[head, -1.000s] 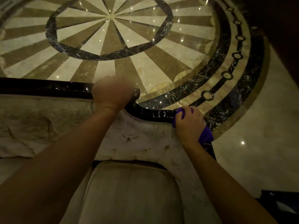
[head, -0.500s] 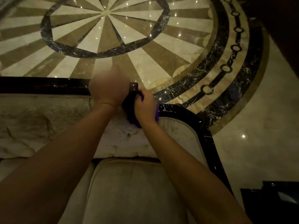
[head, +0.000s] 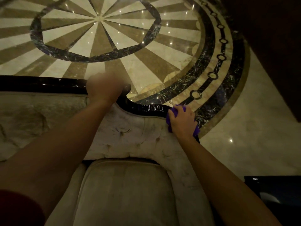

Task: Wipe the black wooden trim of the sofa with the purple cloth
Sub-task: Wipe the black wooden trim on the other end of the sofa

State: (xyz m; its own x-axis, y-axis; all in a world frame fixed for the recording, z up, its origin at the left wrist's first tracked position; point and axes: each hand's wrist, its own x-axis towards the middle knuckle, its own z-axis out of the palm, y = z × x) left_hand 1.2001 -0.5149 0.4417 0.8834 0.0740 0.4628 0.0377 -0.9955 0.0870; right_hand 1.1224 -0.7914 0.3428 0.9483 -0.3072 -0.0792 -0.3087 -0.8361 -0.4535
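Right hand [head: 182, 121], clutching purple cloth [head: 179, 110], has swept right along black trim [head: 146, 109] since 0.5 s ago; left hand [head: 104, 88] grips trim, bracing. Right curve pending.

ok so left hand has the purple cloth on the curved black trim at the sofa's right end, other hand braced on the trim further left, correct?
Wrong hand. In the head view it is the right hand that presses the purple cloth on the curved black trim at the sofa's right end. The left hand is the one braced on the trim further left, holding no cloth.
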